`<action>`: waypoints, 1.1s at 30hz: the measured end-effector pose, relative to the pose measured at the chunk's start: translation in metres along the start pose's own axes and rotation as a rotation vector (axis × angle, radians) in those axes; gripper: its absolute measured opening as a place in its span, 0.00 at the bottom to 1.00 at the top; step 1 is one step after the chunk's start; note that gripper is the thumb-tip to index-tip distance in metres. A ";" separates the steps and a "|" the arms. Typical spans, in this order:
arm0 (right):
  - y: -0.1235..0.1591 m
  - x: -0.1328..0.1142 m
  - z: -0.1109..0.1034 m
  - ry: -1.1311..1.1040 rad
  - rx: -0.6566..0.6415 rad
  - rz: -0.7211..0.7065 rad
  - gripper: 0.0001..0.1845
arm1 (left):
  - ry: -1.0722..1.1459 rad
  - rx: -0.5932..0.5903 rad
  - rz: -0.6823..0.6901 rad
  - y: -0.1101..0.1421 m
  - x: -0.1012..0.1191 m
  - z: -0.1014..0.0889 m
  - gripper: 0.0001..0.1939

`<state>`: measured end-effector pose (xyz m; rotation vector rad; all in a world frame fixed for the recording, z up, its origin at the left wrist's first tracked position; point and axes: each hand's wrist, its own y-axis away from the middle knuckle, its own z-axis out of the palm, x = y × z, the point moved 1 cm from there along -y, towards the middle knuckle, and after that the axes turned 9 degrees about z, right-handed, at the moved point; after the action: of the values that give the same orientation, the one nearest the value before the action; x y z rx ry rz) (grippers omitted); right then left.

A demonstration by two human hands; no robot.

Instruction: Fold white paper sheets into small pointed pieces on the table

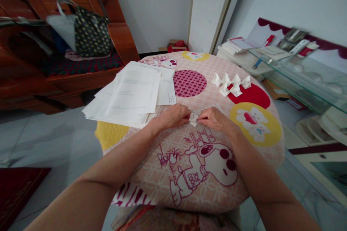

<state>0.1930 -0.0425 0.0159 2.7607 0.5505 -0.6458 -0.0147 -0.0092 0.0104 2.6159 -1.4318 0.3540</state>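
Between my two hands is a small folded white paper piece, low over the pink patterned tablecloth. My left hand pinches its left edge, fingers closed. On the opposite edge, the fingers of my right hand are pressed together around the paper. Several folded paper shapes with pointed tops stand in a group farther back on the right. A loose pile of printed white sheets lies to the left of my hands, its corners fanned out.
At the right stands a glass-topped shelf unit holding papers, a metal bowl and tubes. A wooden bench with a dotted dark bag is at the back left. Behind the table a red item sits in a box.
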 end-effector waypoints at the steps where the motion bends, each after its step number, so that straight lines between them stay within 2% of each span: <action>1: 0.000 0.000 0.000 -0.009 -0.015 0.004 0.11 | 0.001 -0.005 -0.001 0.000 -0.001 0.000 0.07; 7: 0.000 -0.003 -0.001 -0.051 -0.024 0.033 0.10 | 0.012 -0.040 0.026 -0.001 -0.004 0.002 0.08; 13: 0.001 -0.003 -0.001 -0.105 -0.008 0.091 0.09 | 0.048 0.056 0.066 -0.001 0.004 0.002 0.09; 19: -0.002 0.005 0.005 -0.245 0.052 0.228 0.07 | 0.283 0.055 -0.085 -0.009 -0.003 0.002 0.10; 22: -0.003 0.007 0.006 -0.297 0.054 0.315 0.07 | 0.386 0.064 -0.107 -0.012 -0.010 0.002 0.09; 26: -0.004 0.004 0.004 -0.347 0.025 0.392 0.08 | 0.517 -0.002 -0.161 -0.016 -0.018 0.002 0.09; 29: -0.003 0.001 0.001 -0.397 0.002 0.443 0.08 | 0.576 -0.046 -0.215 -0.018 -0.021 0.001 0.10; 33: -0.005 0.000 0.001 -0.421 0.004 0.495 0.10 | 0.586 -0.043 -0.245 -0.018 -0.019 0.001 0.09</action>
<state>0.1906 -0.0388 0.0139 2.4980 -0.2171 -1.0442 -0.0089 0.0159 0.0041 2.3244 -0.9041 0.9432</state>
